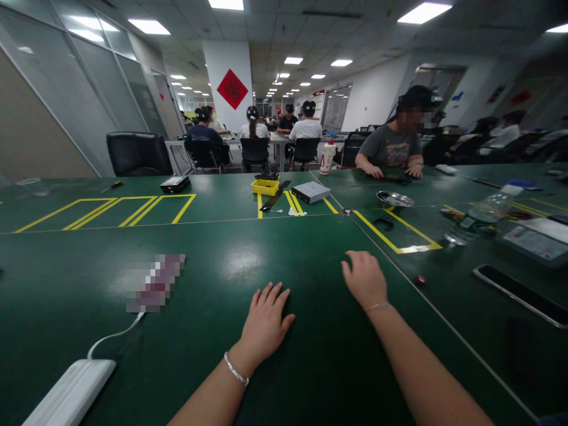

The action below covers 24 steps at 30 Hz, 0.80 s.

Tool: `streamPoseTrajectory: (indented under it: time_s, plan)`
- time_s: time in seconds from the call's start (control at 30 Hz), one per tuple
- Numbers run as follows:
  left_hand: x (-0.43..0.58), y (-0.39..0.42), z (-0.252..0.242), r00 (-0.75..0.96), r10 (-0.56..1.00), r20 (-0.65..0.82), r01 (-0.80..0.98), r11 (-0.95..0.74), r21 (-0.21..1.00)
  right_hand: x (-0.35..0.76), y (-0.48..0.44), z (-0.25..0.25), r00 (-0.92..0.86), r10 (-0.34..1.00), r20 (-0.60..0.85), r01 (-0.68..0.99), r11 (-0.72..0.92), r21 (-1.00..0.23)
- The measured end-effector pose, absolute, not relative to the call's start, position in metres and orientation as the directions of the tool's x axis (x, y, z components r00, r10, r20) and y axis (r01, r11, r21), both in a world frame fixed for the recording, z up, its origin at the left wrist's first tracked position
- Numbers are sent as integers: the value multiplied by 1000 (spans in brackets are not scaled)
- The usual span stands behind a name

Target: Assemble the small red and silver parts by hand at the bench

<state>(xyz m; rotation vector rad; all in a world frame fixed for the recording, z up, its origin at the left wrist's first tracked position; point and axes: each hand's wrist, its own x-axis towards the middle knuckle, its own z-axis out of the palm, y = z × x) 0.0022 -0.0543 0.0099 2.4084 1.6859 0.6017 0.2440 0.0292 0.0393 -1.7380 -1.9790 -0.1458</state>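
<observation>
My left hand (267, 322) lies palm down on the green tabletop (199, 337), fingers spread, with a bracelet at the wrist and nothing held. To its right and a little farther off is my right hand (366, 278), its fingers loosely bent and the thumb apart. Nothing shows in it, though its palm is hidden. A small red object (420, 280) lies to the right of that hand. Left of my left hand, a blurred-out flat device (160, 283) is joined by a white cable (110, 338) to a long white block (73, 390).
Across the table stand a yellow bin (265, 188), a grey box (310, 192), a black box (174, 184) and a metal bowl (394, 199). A clear bottle (483, 214) and a phone (523, 294) lie at right. A person (393, 145) sits at the far side.
</observation>
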Motion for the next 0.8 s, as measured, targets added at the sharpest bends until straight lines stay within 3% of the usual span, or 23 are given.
streamPoseTrajectory:
  time_s: [0.13, 0.27, 0.53, 0.8]
  plan:
    - [3, -55, 10, 278, 923, 265, 861, -362, 357, 332, 40, 39, 437, 785, 439, 900, -380, -215]
    - [3, -55, 9, 270, 926, 264, 862, -354, 362, 382, 37, 23, 689, 703, 174, 719, -636, -278]
    - [7, -57, 11, 272, 926, 263, 854, -358, 377, 392, 48, 10, 583, 804, 122, 811, -563, -161]
    - [8, -57, 14, 284, 915, 287, 775, -395, 493, 390, 45, 15, 591, 800, 109, 800, -563, -206]
